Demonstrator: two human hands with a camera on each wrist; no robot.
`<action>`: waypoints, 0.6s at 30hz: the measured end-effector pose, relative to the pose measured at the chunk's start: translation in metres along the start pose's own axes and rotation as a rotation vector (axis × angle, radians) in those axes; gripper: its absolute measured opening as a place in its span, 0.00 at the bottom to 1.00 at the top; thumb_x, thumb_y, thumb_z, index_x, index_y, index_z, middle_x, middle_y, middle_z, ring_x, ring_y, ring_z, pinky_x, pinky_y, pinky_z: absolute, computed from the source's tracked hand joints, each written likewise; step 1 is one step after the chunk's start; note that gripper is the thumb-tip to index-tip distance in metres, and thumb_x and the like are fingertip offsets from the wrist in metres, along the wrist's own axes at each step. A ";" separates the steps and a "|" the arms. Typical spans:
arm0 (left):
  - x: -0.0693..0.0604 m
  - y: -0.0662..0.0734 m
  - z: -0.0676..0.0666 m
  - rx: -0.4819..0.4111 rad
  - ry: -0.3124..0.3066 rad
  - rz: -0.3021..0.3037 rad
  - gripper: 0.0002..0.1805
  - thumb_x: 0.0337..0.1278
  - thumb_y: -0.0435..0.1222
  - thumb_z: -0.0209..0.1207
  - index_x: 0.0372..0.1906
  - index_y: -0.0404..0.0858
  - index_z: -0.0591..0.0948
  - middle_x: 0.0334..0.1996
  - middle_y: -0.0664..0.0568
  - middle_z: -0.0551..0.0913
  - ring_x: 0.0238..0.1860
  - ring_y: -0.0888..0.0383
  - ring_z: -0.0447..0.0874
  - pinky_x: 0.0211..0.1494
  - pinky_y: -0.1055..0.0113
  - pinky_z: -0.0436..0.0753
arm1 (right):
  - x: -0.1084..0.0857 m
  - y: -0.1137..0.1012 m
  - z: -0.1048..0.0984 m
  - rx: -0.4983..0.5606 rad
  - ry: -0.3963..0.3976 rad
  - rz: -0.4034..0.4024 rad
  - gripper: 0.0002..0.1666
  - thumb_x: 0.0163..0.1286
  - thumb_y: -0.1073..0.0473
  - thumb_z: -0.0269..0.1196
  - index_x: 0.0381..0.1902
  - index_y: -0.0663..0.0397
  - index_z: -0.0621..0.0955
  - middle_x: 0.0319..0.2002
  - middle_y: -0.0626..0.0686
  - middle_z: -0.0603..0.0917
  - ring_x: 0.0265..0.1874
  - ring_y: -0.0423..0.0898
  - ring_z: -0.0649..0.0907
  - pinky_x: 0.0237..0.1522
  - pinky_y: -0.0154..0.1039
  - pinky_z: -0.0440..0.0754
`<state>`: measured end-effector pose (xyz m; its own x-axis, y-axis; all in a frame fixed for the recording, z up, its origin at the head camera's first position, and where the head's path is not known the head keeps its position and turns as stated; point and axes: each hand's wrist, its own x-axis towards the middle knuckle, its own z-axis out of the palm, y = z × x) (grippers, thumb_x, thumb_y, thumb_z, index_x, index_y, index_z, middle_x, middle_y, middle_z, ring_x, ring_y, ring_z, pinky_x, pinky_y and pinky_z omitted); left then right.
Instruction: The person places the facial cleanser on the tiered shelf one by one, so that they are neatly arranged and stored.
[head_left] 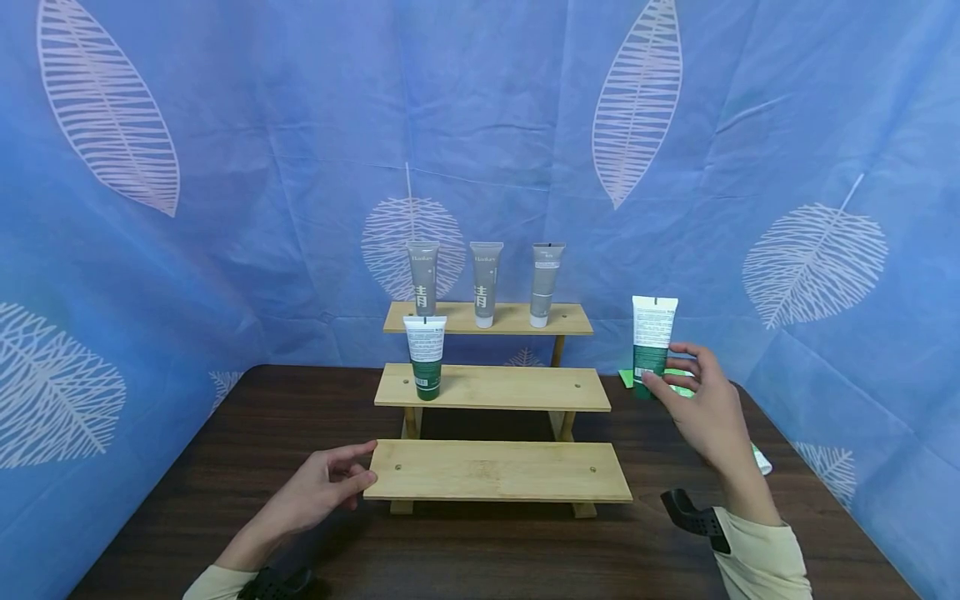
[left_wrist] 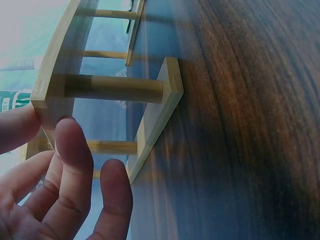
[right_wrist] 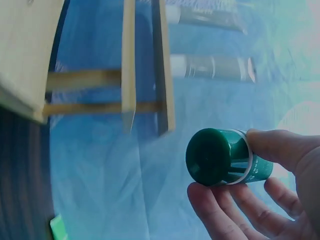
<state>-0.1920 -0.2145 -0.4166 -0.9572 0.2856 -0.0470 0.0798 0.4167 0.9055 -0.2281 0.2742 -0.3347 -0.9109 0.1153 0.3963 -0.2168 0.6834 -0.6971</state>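
My right hand point(head_left: 701, 404) pinches a white-and-green squeeze tube point(head_left: 654, 323) between thumb and fingers, right of the wooden stepped stand. The tube is upright; its green cap point(right_wrist: 207, 157) points down in the right wrist view. With thumb and fingers, my left hand point(head_left: 318, 490) holds the left end of the stand's lowest shelf point(head_left: 495, 471). A matching white-and-green tube point(head_left: 426, 340) stands cap down at the left of the middle shelf point(head_left: 517, 387). Three grey tubes, the left point(head_left: 423, 271), the centre point(head_left: 486, 279) and the right point(head_left: 546, 279), stand on the top shelf point(head_left: 573, 319).
Behind my right hand, bright green pieces point(head_left: 626, 378) lie on the dark wooden table point(head_left: 300, 417), partly hidden. The end of a white object point(head_left: 761, 460) shows beside my right wrist. A blue leaf-patterned cloth point(head_left: 300, 167) hangs behind the table.
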 end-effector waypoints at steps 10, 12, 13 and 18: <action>0.000 0.000 0.000 0.009 0.005 -0.004 0.34 0.68 0.37 0.64 0.73 0.26 0.68 0.31 0.49 0.84 0.27 0.51 0.80 0.34 0.59 0.81 | 0.000 -0.033 0.032 0.129 -0.030 -0.012 0.41 0.73 0.52 0.66 0.73 0.60 0.60 0.64 0.65 0.76 0.59 0.63 0.80 0.48 0.50 0.81; 0.001 0.000 -0.001 0.011 0.003 0.003 0.34 0.68 0.37 0.64 0.72 0.25 0.68 0.30 0.48 0.84 0.27 0.51 0.80 0.34 0.60 0.81 | 0.000 -0.039 0.039 0.150 -0.046 -0.008 0.39 0.73 0.54 0.66 0.72 0.59 0.60 0.64 0.64 0.76 0.60 0.62 0.79 0.51 0.56 0.81; 0.001 -0.001 -0.001 0.012 0.001 0.005 0.34 0.68 0.37 0.64 0.72 0.25 0.68 0.30 0.49 0.84 0.27 0.51 0.80 0.34 0.60 0.81 | 0.000 -0.042 0.043 0.161 -0.053 -0.006 0.39 0.73 0.54 0.67 0.72 0.59 0.60 0.64 0.64 0.75 0.60 0.62 0.79 0.53 0.58 0.80; 0.001 -0.001 -0.001 0.013 0.000 0.001 0.34 0.68 0.38 0.64 0.73 0.26 0.68 0.30 0.49 0.84 0.27 0.51 0.80 0.34 0.59 0.81 | 0.000 -0.057 0.060 0.234 -0.100 -0.004 0.38 0.71 0.55 0.68 0.70 0.56 0.62 0.64 0.62 0.75 0.62 0.60 0.79 0.60 0.60 0.76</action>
<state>-0.1929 -0.2154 -0.4171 -0.9571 0.2860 -0.0461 0.0844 0.4274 0.9001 -0.2372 0.1916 -0.3306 -0.9375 0.0328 0.3464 -0.2855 0.4969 -0.8195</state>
